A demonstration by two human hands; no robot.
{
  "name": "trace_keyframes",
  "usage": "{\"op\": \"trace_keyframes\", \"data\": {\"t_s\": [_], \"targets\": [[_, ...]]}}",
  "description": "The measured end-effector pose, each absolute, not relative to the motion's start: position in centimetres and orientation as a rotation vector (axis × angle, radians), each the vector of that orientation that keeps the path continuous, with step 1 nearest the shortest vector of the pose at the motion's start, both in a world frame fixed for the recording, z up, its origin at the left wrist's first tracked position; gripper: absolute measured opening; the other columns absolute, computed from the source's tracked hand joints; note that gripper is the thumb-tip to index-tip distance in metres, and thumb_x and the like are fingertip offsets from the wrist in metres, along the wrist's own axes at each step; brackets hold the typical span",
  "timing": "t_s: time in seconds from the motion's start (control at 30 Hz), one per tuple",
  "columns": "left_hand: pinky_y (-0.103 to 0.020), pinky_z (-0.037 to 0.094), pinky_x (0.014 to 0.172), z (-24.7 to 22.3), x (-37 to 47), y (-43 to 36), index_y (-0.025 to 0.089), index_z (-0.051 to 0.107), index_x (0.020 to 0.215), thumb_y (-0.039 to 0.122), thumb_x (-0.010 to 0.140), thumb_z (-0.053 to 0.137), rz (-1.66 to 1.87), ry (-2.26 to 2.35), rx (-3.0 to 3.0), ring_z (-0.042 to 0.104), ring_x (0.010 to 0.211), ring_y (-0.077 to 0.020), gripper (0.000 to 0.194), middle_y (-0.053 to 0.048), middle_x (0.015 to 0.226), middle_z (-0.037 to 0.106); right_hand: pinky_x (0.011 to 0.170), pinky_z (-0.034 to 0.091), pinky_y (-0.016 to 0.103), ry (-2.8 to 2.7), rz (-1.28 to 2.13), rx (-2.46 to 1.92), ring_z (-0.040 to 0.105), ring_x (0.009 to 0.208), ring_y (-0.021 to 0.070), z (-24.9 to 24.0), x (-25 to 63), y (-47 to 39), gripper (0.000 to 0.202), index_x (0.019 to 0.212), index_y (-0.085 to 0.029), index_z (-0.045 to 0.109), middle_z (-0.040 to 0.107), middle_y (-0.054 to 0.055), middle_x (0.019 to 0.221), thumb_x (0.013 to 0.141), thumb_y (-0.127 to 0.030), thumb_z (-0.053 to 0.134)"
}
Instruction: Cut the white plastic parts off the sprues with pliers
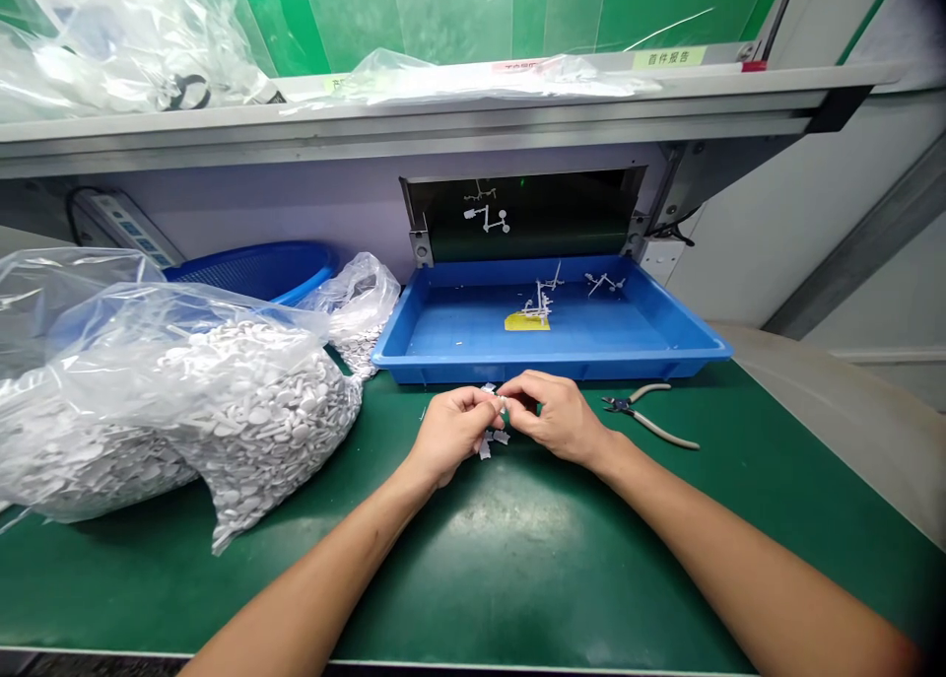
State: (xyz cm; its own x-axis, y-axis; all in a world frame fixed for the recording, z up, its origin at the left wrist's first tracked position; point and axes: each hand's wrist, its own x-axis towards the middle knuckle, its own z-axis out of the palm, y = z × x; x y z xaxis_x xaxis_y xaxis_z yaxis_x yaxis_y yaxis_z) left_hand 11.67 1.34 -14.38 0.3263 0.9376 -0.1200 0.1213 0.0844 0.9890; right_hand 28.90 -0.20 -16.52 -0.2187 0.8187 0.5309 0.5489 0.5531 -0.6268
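Observation:
My left hand (454, 431) and my right hand (551, 413) meet above the green mat, fingertips pinched together on a small white plastic part (502, 403). Fingers cover most of that part, so its shape does not show. Just beneath my hands lie several loose white plastic pieces (486, 448). To the right of my right hand rests a pair of side cutters (650, 417) with pale handles, its jaws pointing left. Beyond my hands a blue tray (473, 370) holds several white branched plastic sprues (541, 304) and a yellow label.
At left stand clear bags (258, 421) full of white plastic parts, with a smaller bag (366, 307) and a blue basket (296, 263) behind. Behind the tray, a dark green conveyor belt (532, 224) in an opening carries a white sprue (488, 219). A shelf (443, 135) overhangs the back.

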Motion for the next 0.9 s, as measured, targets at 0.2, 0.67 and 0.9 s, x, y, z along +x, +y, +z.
{"op": "trace_keyframes", "data": {"t_s": [0.2,0.67,0.9], "targets": [[-0.015,0.022,0.035,-14.3,11.4,1.6,0.013,0.061,0.068,0.029,0.074,0.067,0.780,1.098,1.312,0.033,0.037,-0.0019,0.019,0.001,0.059,0.058,0.071,0.048,0.024,-1.956,0.424,-1.066,0.062,0.077,0.0133,-16.0,29.2,-0.2,0.024,0.102,-0.021,0.070,0.069,0.002,0.090,0.084,-0.015,0.056],[-0.019,0.033,0.046,-14.8,11.5,1.9,0.014,0.062,0.073,0.050,0.080,0.066,1.008,1.145,1.514,0.043,0.047,-0.0080,0.037,0.002,0.057,0.056,0.065,0.056,0.026,-1.478,0.913,-1.126,0.069,0.074,0.0171,-16.8,27.2,-0.6,0.021,0.097,-0.020,0.071,0.073,0.003,0.084,0.086,-0.032,0.059],[-0.020,0.040,0.060,-14.6,10.8,2.2,0.014,0.060,0.074,0.048,0.086,0.060,0.939,1.096,1.746,0.051,0.065,-0.0116,0.036,0.000,0.070,0.060,0.065,0.059,0.029,-1.434,1.113,-1.075,0.070,0.071,0.0179,-15.9,27.8,-0.5,0.023,0.093,-0.017,0.069,0.071,0.003,0.078,0.083,-0.037,0.064]]}}
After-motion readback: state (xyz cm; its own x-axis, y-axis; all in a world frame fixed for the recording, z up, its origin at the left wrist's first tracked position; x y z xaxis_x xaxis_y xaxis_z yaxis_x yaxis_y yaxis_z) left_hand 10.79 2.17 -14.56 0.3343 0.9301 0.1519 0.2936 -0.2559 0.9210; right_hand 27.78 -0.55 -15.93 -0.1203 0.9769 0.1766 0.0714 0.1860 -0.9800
